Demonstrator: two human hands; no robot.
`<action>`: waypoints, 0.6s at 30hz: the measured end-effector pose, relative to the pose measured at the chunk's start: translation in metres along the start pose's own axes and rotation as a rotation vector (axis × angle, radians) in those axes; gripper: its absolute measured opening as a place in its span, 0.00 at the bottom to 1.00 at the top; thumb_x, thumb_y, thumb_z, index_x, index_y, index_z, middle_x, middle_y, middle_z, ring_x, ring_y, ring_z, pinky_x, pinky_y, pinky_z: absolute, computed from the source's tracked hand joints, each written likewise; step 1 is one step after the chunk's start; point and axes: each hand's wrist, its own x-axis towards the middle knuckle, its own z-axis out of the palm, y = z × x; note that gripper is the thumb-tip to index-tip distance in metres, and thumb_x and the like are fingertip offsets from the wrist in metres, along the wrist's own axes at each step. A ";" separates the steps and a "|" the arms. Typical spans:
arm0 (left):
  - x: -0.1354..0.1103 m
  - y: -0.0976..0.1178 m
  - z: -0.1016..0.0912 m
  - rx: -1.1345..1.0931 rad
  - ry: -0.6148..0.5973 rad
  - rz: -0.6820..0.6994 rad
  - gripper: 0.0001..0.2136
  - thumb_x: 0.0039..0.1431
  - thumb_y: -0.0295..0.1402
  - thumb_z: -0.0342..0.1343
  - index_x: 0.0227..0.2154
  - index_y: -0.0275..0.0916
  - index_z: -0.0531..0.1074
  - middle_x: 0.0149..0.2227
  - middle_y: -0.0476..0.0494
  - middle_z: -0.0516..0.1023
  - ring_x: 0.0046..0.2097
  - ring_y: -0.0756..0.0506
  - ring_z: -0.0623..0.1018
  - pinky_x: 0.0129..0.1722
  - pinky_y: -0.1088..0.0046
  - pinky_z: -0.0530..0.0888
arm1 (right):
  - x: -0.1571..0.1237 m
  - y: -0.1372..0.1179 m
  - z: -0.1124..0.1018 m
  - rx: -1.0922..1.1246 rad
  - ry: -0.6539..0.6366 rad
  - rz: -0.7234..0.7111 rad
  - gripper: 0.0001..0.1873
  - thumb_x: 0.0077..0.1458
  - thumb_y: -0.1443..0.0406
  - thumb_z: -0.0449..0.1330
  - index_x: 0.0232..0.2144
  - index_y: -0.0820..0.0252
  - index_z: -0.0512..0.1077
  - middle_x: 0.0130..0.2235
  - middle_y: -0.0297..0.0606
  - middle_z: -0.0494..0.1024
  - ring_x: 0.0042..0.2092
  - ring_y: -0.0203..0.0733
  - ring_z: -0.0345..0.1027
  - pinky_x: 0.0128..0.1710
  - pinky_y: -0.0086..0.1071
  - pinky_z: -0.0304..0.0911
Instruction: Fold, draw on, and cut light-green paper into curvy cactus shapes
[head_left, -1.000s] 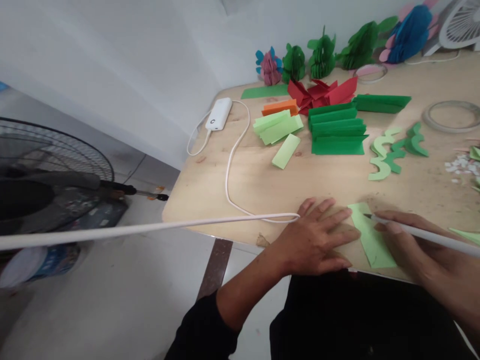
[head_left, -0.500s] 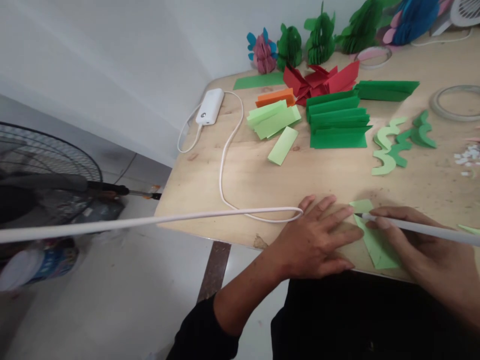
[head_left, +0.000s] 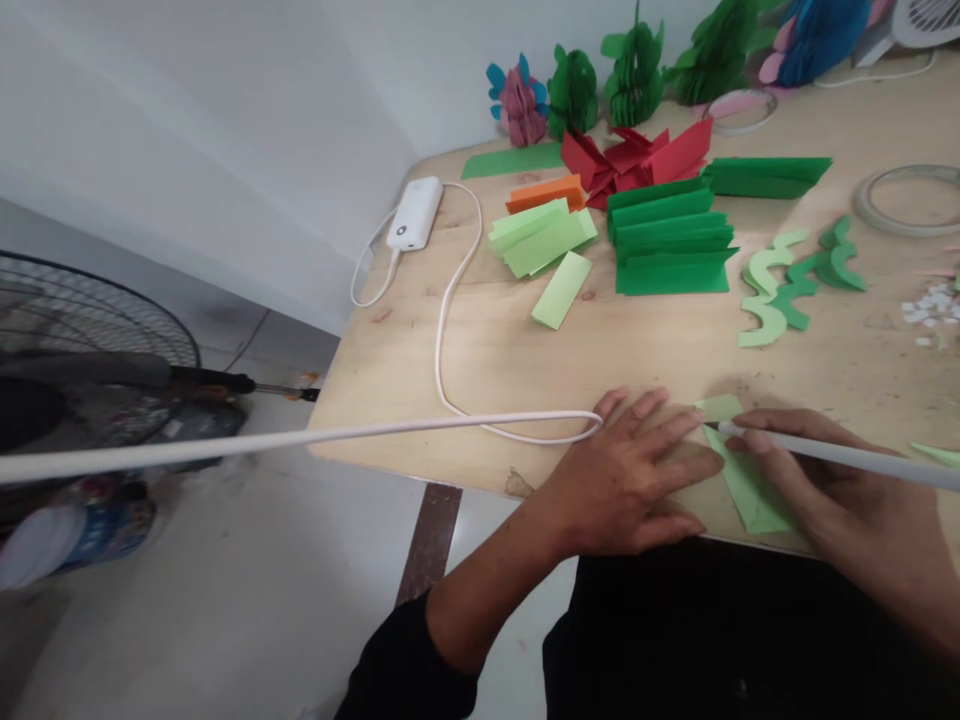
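My left hand [head_left: 634, 480] lies flat on the wooden table [head_left: 517, 370], fingers spread, with fingertips at the left edge of a light green paper piece [head_left: 754, 490]. In a pinch, my right hand [head_left: 840, 490] holds a long white pen [head_left: 832, 452]. Its dark tip touches or hovers just over the paper near the left fingertips; I cannot tell which. Part of the paper is hidden under the right hand. A loop of white cable [head_left: 525, 418] ends beside my left thumb and index finger.
Behind my hands lie light green folded papers [head_left: 551, 240], dark green folded papers [head_left: 671, 250], red papers [head_left: 637, 160] and wavy green cutouts [head_left: 765, 290]. A white power bank [head_left: 416, 213] sits at the left edge. Tape rolls [head_left: 870, 215] rest to the right; a black fan [head_left: 90, 320] stands left.
The whole view has shifted slightly, so things appear a little further left. Both hands keep nearly the same pose, and the pen tip stays by the left fingertips.
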 end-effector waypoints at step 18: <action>0.000 0.000 0.002 0.007 0.000 -0.005 0.28 0.66 0.56 0.49 0.62 0.48 0.69 0.69 0.42 0.62 0.71 0.31 0.55 0.68 0.44 0.53 | 0.000 -0.002 -0.001 -0.003 0.001 -0.003 0.18 0.59 0.47 0.57 0.33 0.51 0.78 0.34 0.36 0.84 0.36 0.46 0.78 0.37 0.39 0.73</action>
